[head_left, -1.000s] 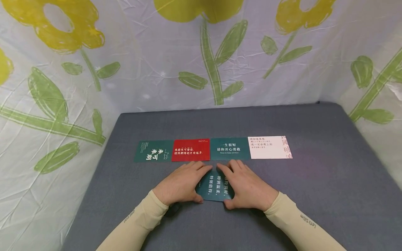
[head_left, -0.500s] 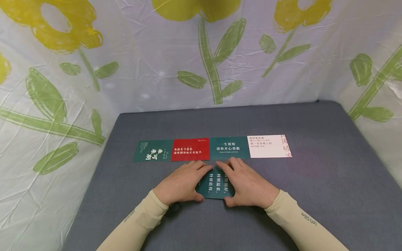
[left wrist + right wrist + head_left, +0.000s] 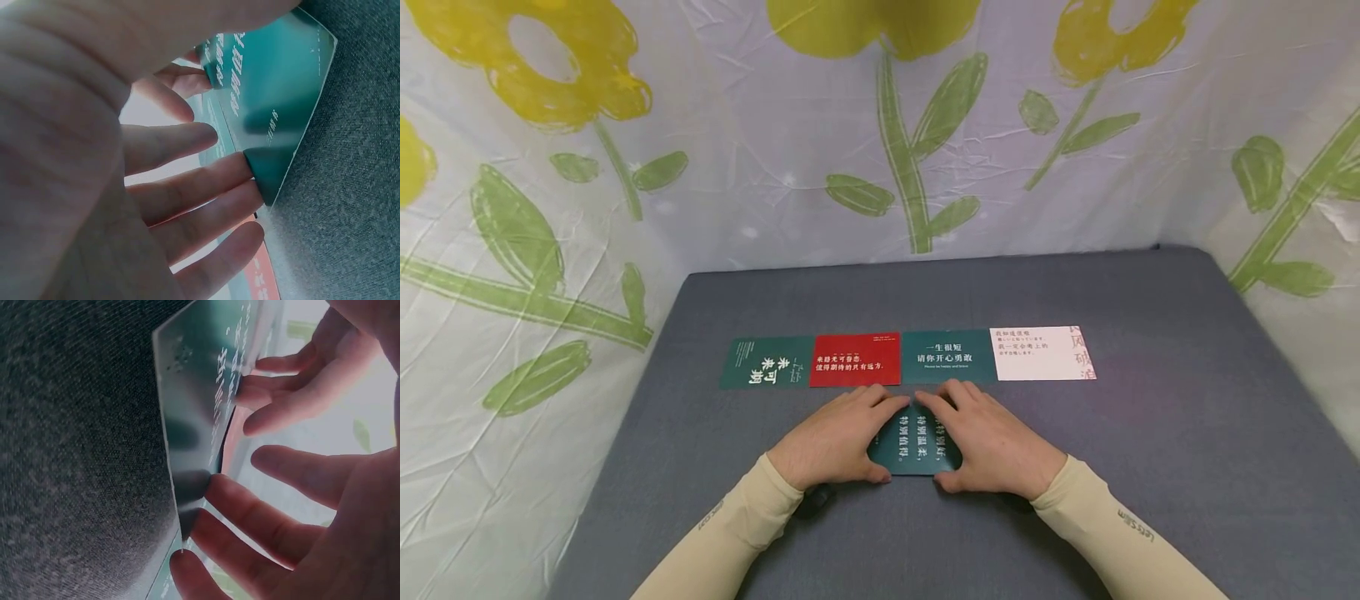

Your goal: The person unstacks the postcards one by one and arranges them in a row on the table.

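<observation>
A dark green card (image 3: pixel 912 454) with white vertical Chinese characters lies on the grey table in front of the person. My left hand (image 3: pixel 838 437) grips its left side, thumb at the near edge and fingers at the far edge. On the other side my right hand (image 3: pixel 996 437) holds it the same way. Both wrist views show fingertips against the edge of the green card (image 3: pixel 281 81). Just beyond the fingertips runs a row of cards: a green one (image 3: pixel 752 367), a red one (image 3: pixel 855 375), another green one (image 3: pixel 947 373) and a white one (image 3: pixel 1037 362).
The grey cloth-covered table (image 3: pixel 1187 467) reaches back to a white curtain (image 3: pixel 737 167) printed with yellow flowers and green leaves. The curtain also hangs along both sides. A small dark object (image 3: pixel 816 498) shows under the left wrist.
The card's near edge has straightened slightly between the hands, and the right thumb has shifted a little. Hands and row of cards otherwise stay in place; the head view has wobbled slightly.
</observation>
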`<state>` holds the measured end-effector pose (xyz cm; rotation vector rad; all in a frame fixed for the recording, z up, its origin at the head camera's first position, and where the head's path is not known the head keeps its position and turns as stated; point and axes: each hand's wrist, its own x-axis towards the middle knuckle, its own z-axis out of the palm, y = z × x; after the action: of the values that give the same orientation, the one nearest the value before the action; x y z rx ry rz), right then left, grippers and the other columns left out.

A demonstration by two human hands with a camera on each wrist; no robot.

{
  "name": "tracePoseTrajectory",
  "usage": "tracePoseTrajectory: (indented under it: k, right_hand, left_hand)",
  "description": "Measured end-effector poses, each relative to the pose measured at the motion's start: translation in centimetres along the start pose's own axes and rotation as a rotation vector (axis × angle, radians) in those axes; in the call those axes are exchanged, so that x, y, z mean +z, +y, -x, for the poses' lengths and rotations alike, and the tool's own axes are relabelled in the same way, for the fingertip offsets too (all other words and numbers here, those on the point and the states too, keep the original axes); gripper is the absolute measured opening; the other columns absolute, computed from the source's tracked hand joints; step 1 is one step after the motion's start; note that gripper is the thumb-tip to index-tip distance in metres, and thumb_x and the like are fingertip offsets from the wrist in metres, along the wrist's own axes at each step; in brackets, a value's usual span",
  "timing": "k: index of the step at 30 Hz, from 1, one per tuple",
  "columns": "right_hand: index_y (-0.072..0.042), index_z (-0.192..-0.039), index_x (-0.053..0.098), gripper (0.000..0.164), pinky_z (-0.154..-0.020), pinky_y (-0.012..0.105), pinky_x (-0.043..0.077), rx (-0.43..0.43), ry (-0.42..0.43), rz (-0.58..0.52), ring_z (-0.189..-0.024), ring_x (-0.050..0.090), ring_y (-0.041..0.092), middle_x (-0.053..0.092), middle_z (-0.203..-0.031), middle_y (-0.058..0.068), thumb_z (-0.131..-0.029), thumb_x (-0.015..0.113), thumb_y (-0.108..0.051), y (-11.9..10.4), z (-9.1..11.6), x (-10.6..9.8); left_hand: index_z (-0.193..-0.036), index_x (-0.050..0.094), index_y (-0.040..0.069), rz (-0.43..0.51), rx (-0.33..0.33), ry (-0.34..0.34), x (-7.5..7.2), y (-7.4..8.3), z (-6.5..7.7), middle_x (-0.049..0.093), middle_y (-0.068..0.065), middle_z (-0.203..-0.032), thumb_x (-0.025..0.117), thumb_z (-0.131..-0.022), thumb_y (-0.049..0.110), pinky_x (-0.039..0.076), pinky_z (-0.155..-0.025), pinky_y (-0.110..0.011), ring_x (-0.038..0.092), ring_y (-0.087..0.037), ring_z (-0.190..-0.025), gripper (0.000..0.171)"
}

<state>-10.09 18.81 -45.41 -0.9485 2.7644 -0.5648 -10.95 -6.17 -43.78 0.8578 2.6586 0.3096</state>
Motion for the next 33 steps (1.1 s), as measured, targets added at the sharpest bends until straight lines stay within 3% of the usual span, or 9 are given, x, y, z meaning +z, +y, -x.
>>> tracePoseTrajectory:
  k: [14, 19, 25, 33]
  right_hand:
    - [-0.011, -0.155, 0.056, 0.092, -0.106, 0.044, 0.056, -0.017, 0.002, 0.008, -0.124, 0.055, 0.02, 0.058, -0.141, 0.003, -0.076, 0.094, -0.038, 1.8, 0.7, -1.4]
    - [-0.012, -0.156, 0.056, 0.091, -0.106, 0.043, 0.056, 0.003, 0.02, 0.005, -0.126, 0.056, 0.021, 0.058, -0.143, 0.002, -0.076, 0.094, -0.035, 3.1, 1.8, -2.3]
    - [-0.008, -0.154, 0.056, 0.089, -0.11, 0.05, 0.053, 0.052, 0.091, 0.012, -0.136, 0.054, 0.027, 0.058, -0.145, 0.005, -0.075, 0.092, -0.026, 5.7, 4.3, -3.6]
    - [-0.005, -0.157, 0.049, 0.09, -0.114, 0.067, 0.043, 0.136, 0.117, 0.003, -0.144, 0.045, 0.04, 0.052, -0.153, 0.014, -0.076, 0.087, -0.016, 10.6, 6.5, -5.5]
  left_hand:
    - [-0.162, 0.05, 0.016, -0.01, 0.029, 0.093, 0.4, 1.2, -1.0, 0.061, -0.001, -0.143, 0.096, -0.077, 0.048, 0.057, -0.107, -0.039, 0.06, -0.017, -0.12, 0.101]
    - [-0.162, 0.05, 0.016, -0.046, 0.069, 0.131, 0.4, 2.4, -2.2, 0.061, -0.001, -0.142, 0.094, -0.078, 0.051, 0.056, -0.106, -0.038, 0.059, -0.015, -0.122, 0.101]
    - [-0.162, 0.049, 0.016, -0.114, 0.138, 0.137, -0.1, 4.5, -5.7, 0.063, -0.001, -0.144, 0.092, -0.079, 0.056, 0.047, -0.116, -0.04, 0.059, -0.015, -0.128, 0.102]
    - [-0.163, 0.048, 0.017, -0.124, 0.154, 0.145, -0.2, 7.7, -12.4, 0.062, 0.0, -0.14, 0.088, -0.082, 0.058, 0.03, -0.121, -0.059, 0.059, -0.012, -0.128, 0.099]
